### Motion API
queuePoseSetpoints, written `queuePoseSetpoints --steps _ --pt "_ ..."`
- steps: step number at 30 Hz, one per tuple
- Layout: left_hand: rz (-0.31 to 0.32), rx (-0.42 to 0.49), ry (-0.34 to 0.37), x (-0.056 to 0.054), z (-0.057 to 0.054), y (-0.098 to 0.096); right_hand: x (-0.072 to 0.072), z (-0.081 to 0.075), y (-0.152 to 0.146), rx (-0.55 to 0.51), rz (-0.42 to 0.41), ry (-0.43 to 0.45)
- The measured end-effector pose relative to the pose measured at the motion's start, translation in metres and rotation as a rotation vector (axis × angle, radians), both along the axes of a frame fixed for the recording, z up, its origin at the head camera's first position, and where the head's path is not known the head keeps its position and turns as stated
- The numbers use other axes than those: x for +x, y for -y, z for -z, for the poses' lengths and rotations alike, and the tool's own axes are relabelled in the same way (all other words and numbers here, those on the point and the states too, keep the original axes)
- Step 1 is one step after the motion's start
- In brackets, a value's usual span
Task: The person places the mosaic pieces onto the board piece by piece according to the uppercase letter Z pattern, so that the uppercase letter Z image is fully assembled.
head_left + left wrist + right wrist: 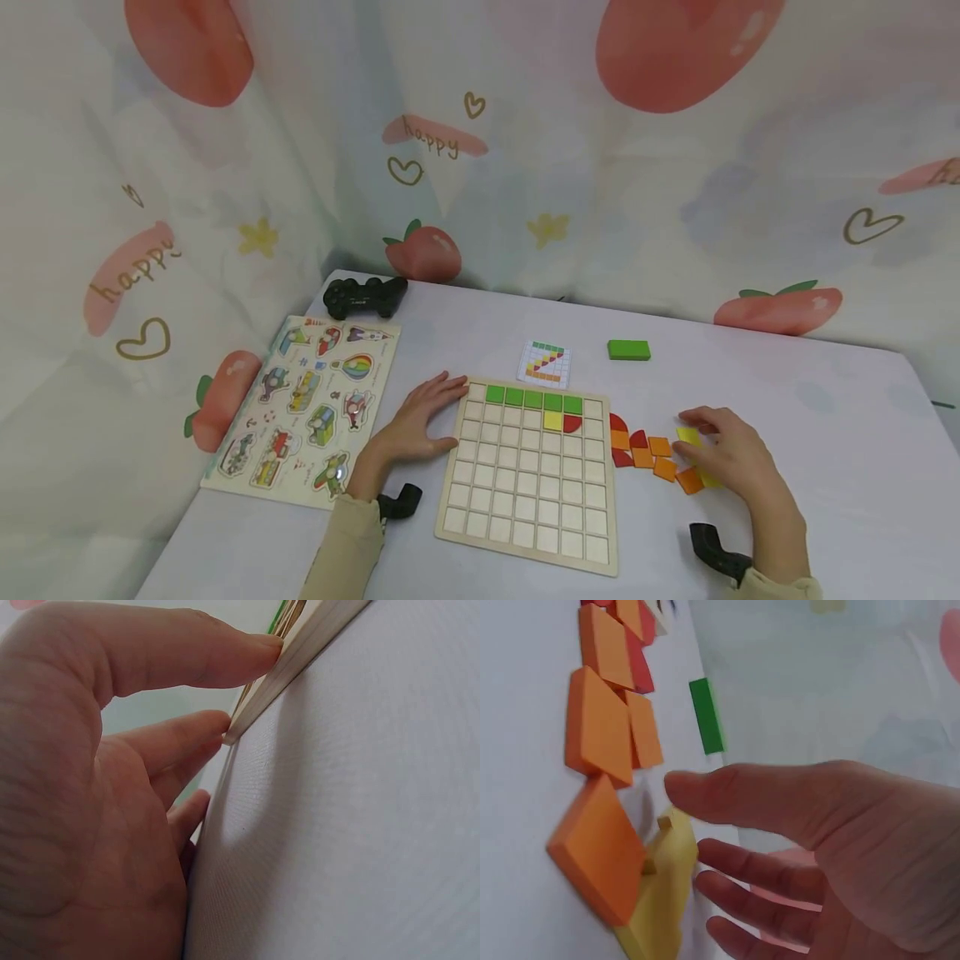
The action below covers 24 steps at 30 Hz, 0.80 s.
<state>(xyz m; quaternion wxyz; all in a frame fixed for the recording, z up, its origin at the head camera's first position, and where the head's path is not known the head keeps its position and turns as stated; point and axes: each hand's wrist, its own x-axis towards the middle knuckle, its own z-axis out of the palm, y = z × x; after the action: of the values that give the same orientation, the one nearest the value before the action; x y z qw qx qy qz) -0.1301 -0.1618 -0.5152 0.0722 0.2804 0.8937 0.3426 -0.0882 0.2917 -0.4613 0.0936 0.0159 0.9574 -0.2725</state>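
Observation:
A wooden grid board [525, 483] lies on the table, with a row of green squares [533, 399] near its top. Below that row, a yellow square [552, 421] sits beside a red rounded piece [572, 423]. My left hand [411, 427] rests its thumb and fingertips against the board's left edge, fingers mostly straight. To the board's right, my right hand [731, 454] hovers close over yellow tiles [671, 877], thumb and fingers apart with nothing between them. Several orange tiles [664, 469] and red pieces [622, 458] lie between that hand and the board.
A small pattern card [544, 364] lies behind the board, and a green block [628, 350] stands to its right. At the left are a picture puzzle board [303, 417] and a black game controller [365, 297]. A printed curtain [525, 167] hangs along the table's back and left.

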Motion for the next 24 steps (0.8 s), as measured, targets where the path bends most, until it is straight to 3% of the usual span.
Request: queuePoseSetpoints --steps 11,18,24 --pt "0.029 0.036 -0.043 -0.001 0.0 0.002 -0.001 0.001 0.009 0.015 0.061 0.012" --pt "0.029 0.033 -0.032 0.0 0.0 0.002 -0.001 0.003 0.034 0.017 0.044 -0.108" --pt "0.02 0.035 -0.02 -0.001 0.002 0.002 -0.004 0.001 0.079 -0.025 -0.065 -0.232"
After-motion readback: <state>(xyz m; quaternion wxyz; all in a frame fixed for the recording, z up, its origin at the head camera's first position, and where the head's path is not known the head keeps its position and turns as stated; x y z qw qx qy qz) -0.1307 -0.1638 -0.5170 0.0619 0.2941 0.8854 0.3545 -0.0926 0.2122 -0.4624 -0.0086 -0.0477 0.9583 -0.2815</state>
